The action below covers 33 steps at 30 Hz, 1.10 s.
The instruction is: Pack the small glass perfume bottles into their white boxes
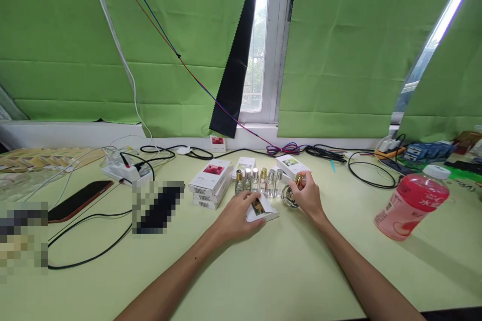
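My left hand [241,213] rests on the table with thumb and fingers around a small white box [266,212] that has a dark picture with gold on its face. My right hand [307,194] pinches a small bottle by its gold cap [298,179]. Directly below those fingers is a round, shiny glass-like piece [289,197]; whether it belongs to that bottle I cannot tell. Between and beyond my hands, several small clear glass bottles [270,184] with gold and silver caps stand upright in a row.
A stack of white boxes [211,183] stands left of the bottles; other white boxes [292,164] lie behind. Phones [81,200], a power strip [128,173] and black cables [90,214] occupy the left. A pink drink bottle [412,203] stands at right.
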Motion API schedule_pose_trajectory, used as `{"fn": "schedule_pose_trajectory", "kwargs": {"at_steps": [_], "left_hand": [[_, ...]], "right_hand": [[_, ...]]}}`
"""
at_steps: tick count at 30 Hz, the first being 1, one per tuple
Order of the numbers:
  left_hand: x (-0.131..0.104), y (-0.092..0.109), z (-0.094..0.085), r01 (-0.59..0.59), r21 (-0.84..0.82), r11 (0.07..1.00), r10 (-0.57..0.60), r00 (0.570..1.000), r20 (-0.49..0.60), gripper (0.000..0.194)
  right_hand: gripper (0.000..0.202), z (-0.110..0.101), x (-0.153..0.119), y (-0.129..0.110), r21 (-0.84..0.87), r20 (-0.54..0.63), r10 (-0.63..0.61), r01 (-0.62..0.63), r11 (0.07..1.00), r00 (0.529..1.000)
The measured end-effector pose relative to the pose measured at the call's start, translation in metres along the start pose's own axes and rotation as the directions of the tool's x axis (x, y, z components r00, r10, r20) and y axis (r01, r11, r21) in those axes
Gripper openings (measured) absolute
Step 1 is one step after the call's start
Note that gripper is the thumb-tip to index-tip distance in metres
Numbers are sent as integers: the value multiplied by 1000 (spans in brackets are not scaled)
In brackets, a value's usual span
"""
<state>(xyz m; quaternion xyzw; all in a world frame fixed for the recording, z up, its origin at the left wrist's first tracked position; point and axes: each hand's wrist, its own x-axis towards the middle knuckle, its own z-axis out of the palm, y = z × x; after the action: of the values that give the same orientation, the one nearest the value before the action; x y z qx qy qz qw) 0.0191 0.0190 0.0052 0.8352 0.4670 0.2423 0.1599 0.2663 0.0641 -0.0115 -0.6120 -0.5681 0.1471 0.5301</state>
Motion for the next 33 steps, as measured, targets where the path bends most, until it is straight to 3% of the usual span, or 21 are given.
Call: {"fn": "schedule_pose_trajectory", "kwargs": {"at_steps": [33], "left_hand": [[12,-4,15,53,19,998,-50,985,-167,53]], "right_hand": [[40,4,-3,0,57,23,20,-21,998,1000]]}}
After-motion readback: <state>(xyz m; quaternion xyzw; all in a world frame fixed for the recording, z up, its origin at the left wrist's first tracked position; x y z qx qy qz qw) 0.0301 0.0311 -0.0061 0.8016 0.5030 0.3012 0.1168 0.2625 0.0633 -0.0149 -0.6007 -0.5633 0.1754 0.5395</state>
